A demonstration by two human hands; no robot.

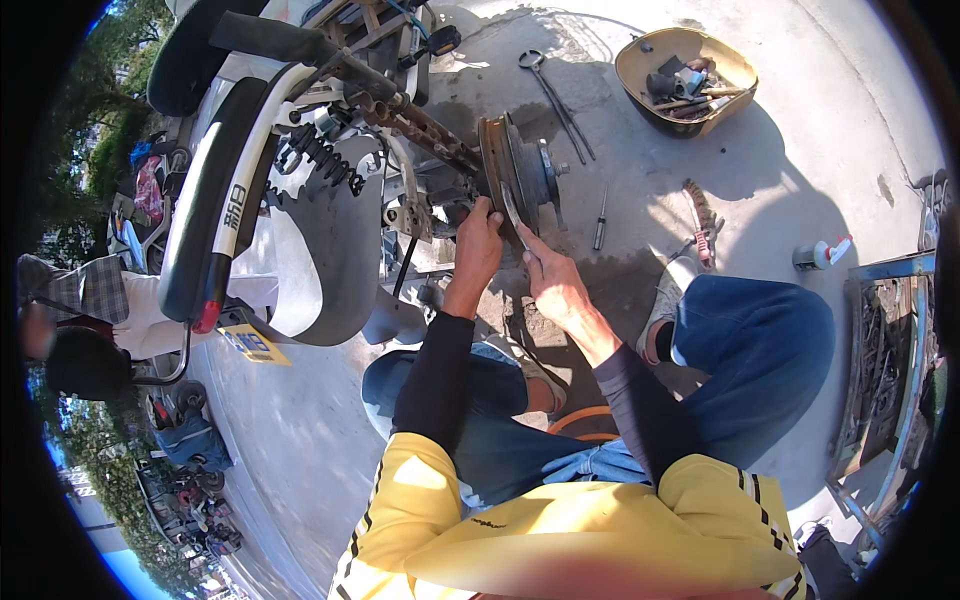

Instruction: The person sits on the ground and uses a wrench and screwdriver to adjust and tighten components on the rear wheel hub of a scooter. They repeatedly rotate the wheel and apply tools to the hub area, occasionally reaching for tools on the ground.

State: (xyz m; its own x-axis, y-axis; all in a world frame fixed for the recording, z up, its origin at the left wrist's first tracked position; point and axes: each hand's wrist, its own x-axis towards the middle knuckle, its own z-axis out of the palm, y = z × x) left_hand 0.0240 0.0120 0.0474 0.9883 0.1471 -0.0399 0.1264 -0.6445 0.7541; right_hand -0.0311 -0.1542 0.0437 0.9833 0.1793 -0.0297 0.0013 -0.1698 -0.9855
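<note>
In front of me a rusty-edged wheel rim with a grey hub (530, 170) stands upright beside the dark axle arm of a scooter. My right hand (558, 285) is closed on a thin metal lever (514, 208), which lies along the near face of the rim. My left hand (480, 245) is at the rim's lower left edge, thumb up and fingers curled; what they grip is hidden. The scooter (330, 240), with its black seat, grey fender and coil spring, fills the left side.
On the concrete lie long metal tongs (558, 105), a screwdriver (600, 220) and a brush (700, 220). A yellowish basin (735, 60) of tools stands far right. A white bottle (822, 255) stands near a blue metal frame (895, 270). Another person's checked sleeve (75, 288) shows at left.
</note>
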